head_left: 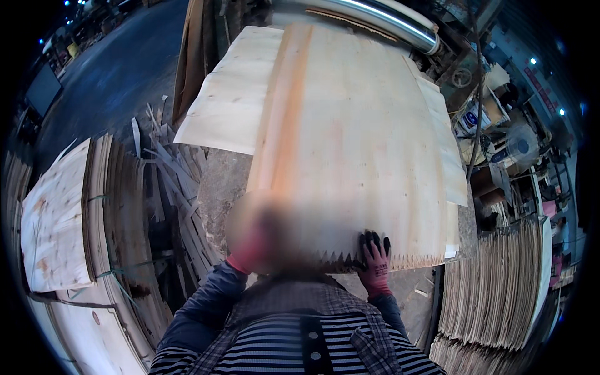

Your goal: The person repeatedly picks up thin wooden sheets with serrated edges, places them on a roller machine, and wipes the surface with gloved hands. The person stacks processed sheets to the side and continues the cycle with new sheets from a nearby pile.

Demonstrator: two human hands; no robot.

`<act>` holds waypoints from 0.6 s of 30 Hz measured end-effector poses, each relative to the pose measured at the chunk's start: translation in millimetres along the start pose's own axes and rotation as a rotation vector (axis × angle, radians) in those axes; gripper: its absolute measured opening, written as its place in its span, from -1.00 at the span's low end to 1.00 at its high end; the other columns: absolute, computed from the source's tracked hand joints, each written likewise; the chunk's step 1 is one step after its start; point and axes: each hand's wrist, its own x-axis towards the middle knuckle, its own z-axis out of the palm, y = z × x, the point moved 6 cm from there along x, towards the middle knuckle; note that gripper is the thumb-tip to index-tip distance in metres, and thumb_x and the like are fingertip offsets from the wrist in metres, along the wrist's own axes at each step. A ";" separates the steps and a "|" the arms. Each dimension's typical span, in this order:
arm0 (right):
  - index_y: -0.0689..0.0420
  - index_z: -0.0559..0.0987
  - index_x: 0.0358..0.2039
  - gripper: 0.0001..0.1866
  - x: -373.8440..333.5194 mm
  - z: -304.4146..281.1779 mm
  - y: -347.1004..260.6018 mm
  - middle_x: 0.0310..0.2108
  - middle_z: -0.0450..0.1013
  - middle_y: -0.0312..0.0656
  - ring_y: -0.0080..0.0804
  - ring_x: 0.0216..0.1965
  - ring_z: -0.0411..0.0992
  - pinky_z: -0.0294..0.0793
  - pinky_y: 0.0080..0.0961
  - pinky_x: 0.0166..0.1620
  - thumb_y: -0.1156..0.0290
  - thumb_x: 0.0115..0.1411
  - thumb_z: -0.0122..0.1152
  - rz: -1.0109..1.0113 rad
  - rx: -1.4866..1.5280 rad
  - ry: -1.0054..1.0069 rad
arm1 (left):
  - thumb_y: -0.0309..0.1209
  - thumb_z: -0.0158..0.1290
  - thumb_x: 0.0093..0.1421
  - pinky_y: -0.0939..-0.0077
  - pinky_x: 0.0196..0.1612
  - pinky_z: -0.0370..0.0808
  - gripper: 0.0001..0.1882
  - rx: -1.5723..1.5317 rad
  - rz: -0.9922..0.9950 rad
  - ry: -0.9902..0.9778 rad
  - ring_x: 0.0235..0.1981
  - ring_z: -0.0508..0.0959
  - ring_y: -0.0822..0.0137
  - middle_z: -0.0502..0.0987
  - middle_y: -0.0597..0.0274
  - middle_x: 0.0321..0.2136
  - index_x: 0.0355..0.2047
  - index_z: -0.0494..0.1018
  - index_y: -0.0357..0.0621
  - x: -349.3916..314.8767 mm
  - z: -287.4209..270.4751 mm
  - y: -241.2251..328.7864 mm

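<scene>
A wide, pale wood veneer sheet with an orange-brown streak along its left side lies in front of me. Its near edge is jagged like saw teeth. My right hand, in a pink glove with dark fingertips, rests on that edge, fingers stretched out flat over the wood. At the sheet's near left corner is my left hand, also in a pink glove; a blurred patch hides its fingers and whatever they touch. More veneer sheets stick out from beneath on the left and right.
A shiny metal roller spans the far end. Veneer stacks stand at left and right. Loose wood strips litter the floor on the left. A white bucket sits among clutter at far right.
</scene>
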 end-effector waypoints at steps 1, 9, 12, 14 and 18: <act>0.07 0.39 -0.10 -0.35 -1.8 -4.9 4.1 -0.02 0.22 -0.11 -0.06 0.04 0.10 -0.03 -0.02 0.09 0.19 -0.30 0.31 0.003 -0.013 0.004 | -0.23 0.06 0.01 0.34 -0.12 0.32 -0.40 -0.004 -0.051 0.001 -0.17 0.38 0.02 0.33 -0.16 -0.17 0.03 0.17 -0.21 1.2 3.2 -2.2; 0.23 0.27 0.00 -0.57 9.1 -101.9 44.7 0.01 0.21 0.01 -0.12 0.05 0.16 0.09 -0.40 0.10 0.60 0.04 -0.10 0.245 0.273 0.471 | -0.14 0.05 -0.01 0.25 0.12 0.02 -0.31 0.299 -0.131 0.048 0.10 0.06 -0.05 0.05 -0.16 0.08 0.09 0.09 -0.13 -1.9 15.5 -16.3; 0.17 0.19 0.06 -0.37 9.1 -81.8 44.1 0.08 0.11 0.01 -0.02 0.14 0.02 0.00 -0.20 0.13 0.54 -0.11 0.06 0.061 0.243 0.283 | -0.21 0.08 -0.02 0.27 0.08 0.11 -0.28 0.224 -0.078 0.095 0.08 0.12 -0.01 0.09 -0.13 0.06 0.10 0.05 -0.16 10.0 -17.6 38.4; 0.20 0.21 0.02 -0.27 7.0 -52.2 27.6 0.06 0.10 0.07 0.05 0.12 0.01 -0.05 -0.02 0.12 0.38 -0.23 0.22 -0.148 0.237 0.227 | -0.30 0.08 0.00 0.33 0.03 0.19 -0.29 0.239 0.086 0.190 0.05 0.20 0.09 0.13 -0.06 0.05 0.12 0.01 -0.20 15.8 -32.4 84.2; 0.28 0.19 0.01 -0.21 -2.0 -28.8 0.5 0.01 0.13 0.13 0.12 0.06 0.07 -0.04 0.00 0.11 0.22 -0.24 0.26 -0.076 0.106 0.052 | -0.24 0.03 0.01 0.27 -0.10 0.30 -0.39 -0.408 -0.140 -0.137 -0.12 0.33 0.03 0.26 -0.12 -0.09 0.02 0.17 -0.31 16.3 -13.2 99.7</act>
